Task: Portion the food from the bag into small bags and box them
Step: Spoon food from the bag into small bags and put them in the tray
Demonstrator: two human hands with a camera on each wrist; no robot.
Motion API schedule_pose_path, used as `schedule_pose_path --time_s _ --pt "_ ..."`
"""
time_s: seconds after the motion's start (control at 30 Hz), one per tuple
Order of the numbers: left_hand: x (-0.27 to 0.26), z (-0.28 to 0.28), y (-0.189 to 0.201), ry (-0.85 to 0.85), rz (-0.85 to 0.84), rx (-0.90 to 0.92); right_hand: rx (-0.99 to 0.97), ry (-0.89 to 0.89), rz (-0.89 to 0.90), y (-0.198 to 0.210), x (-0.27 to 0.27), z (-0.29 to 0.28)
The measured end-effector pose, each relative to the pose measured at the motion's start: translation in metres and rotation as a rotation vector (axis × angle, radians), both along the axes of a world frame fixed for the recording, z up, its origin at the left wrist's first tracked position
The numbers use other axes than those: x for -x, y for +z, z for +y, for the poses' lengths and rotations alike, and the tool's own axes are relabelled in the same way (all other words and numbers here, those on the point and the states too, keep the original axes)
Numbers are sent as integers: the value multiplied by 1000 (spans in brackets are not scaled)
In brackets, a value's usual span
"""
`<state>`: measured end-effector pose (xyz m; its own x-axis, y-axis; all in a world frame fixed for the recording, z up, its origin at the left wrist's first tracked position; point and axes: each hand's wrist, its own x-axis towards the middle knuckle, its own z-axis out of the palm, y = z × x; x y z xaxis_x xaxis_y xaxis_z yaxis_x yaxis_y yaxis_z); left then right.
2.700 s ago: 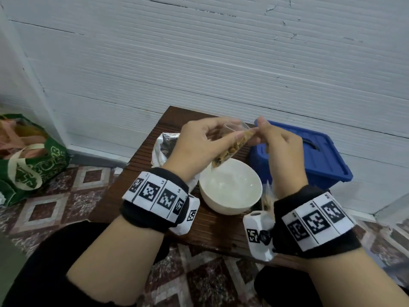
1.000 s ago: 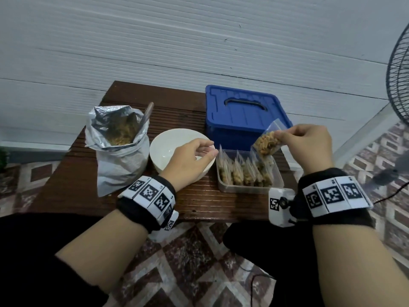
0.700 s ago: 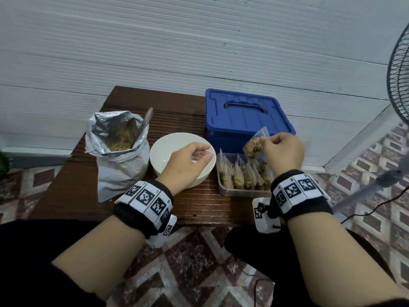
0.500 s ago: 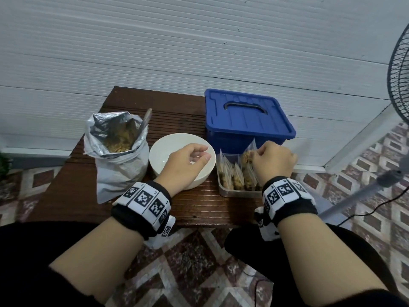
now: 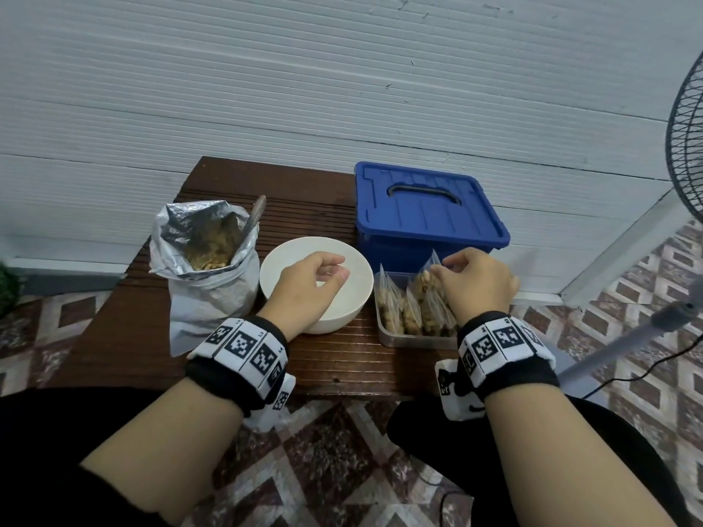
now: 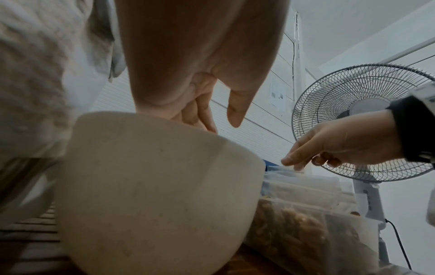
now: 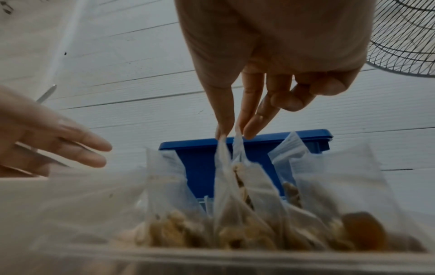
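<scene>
A clear plastic box [image 5: 414, 338] on the wooden table holds several small bags of food standing upright. My right hand [image 5: 445, 266] is over it and pinches the top of one small filled bag [image 5: 424, 283] that sits low among the others. In the right wrist view the thumb and fingers [image 7: 249, 130] pinch that small bag [image 7: 235, 186] by its top edge. My left hand [image 5: 331, 270] hovers over the white bowl [image 5: 357, 294], fingers loosely curled and holding nothing. The open foil bag [image 5: 209, 268] of food stands at the left with a spoon handle [image 5: 255, 214] sticking out.
A shut blue lidded box [image 5: 426, 214] stands behind the clear box, against the white wall. A standing fan [image 5: 684, 146] is at the right, its cable on the tiled floor. The small table [image 5: 342, 363] ends just before my knees.
The right hand has carried the filled small bag down from in front of the blue box into the clear box. The left hand has stayed above the bowl.
</scene>
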<state>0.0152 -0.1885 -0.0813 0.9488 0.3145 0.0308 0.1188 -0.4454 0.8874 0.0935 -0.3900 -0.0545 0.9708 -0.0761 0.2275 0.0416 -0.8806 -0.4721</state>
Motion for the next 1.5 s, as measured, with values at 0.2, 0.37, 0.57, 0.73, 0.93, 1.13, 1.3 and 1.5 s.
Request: schedule_pose_path --time_s 0.2,0.37,0.57,0.73,0.93,1.13,1.3,1.5 --pt "-2 17 -7 13 91 -241 -252 153 -118 14 9 17" --pt "1 16 -4 -58 317 -641 -454 306 -36 18 25 39" --pt "-5 17 0 -172 489 -732 -472 338 74 15 31 47" --pt "-12 16 -3 -226 554 -777 -525 318 102 15 30 49" --pt "-15 16 -8 -215 513 -684 -520 321 111 13 28 51" --pt "-18 15 -11 -231 476 -679 -517 329 128 10 28 53" --pt "-19 15 -11 -260 457 -687 -491 344 151 8 28 53" --pt "-16 15 -13 -230 416 -685 -476 334 157 4 26 55"
